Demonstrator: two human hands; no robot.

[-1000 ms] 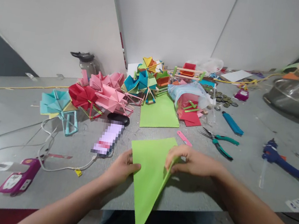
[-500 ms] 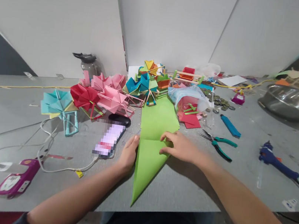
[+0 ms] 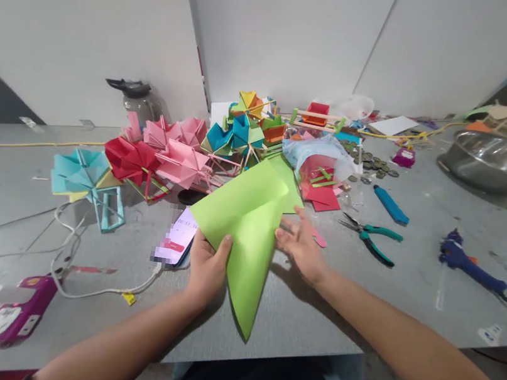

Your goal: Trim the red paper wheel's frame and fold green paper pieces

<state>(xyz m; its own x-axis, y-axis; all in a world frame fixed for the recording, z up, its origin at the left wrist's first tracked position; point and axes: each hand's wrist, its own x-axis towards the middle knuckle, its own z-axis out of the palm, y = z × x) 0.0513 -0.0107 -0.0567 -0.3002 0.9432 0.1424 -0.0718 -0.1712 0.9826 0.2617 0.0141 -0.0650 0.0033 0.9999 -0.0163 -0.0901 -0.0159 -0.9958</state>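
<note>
A folded sheet of light green paper (image 3: pixel 252 247) is lifted off the table and bent, with its pointed end towards me. My left hand (image 3: pixel 208 266) is closed on its left side, thumb on top and fingers underneath. On the right, my right hand (image 3: pixel 302 245) has its fingers apart, with the fingertips at the paper's edge. Beyond it lies more green paper (image 3: pixel 295 190), partly covered by the lifted sheet; I cannot tell whether the two are joined. Left of my left hand is a lit phone (image 3: pixel 177 239) on a cable.
Folded paper models, turquoise (image 3: pixel 82 171), red (image 3: pixel 131 159) and pink (image 3: pixel 184 164), stand at the back left. To the right lie pliers (image 3: pixel 373 236), a blue cutter (image 3: pixel 390 204) and a glue gun (image 3: pixel 471 264). A metal bowl (image 3: pixel 499 166) sits at the far right.
The green paper has been raised, tilted and opened out towards the left. My left hand has moved from beside its edge to gripping it. My right hand has shifted slightly right.
</note>
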